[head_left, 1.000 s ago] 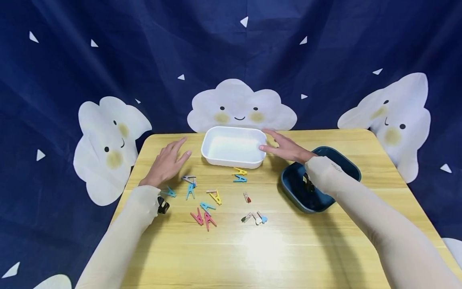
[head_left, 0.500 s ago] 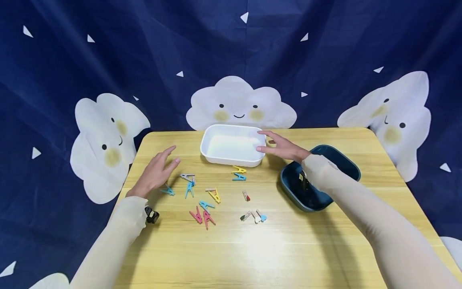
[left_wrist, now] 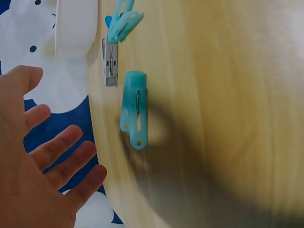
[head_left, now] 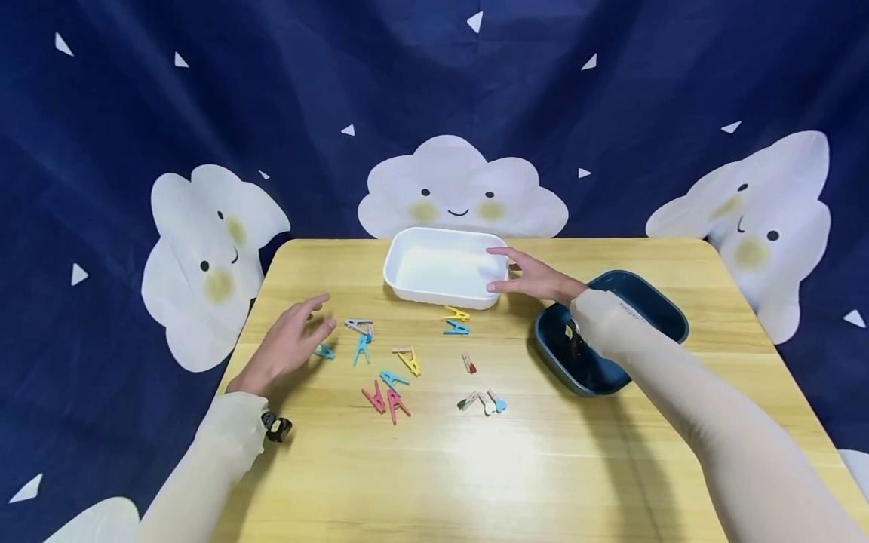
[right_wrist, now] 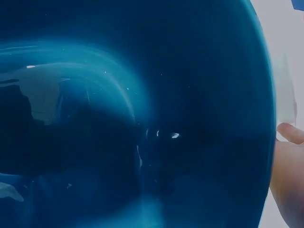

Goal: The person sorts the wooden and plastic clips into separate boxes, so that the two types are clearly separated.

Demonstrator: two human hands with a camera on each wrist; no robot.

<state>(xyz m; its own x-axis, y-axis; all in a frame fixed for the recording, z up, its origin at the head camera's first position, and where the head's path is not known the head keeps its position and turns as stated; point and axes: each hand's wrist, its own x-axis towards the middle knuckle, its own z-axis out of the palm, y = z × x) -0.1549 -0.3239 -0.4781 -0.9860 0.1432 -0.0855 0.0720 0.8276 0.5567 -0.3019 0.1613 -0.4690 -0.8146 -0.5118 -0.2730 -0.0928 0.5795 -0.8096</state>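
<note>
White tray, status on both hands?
Left hand empty, near teal clothespin. Right hand at white tray's right end, contact unclear. Dark tub beneath right sleeve.

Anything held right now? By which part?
Left hand: nothing. Right hand: at the right end of the white tray; can't tell whether it grips there.

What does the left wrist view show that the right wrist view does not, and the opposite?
Only the left wrist view: the left hand, fingers apart, turquoise clips and a grey clip.

Only the right wrist view: the dark blue bin, filling most of the picture, and part of the right hand past its rim.

Shared: a bare hand, though not the same one. The white tray shows clearly only in the left; the right's pale area is too washed out to tell.
</note>
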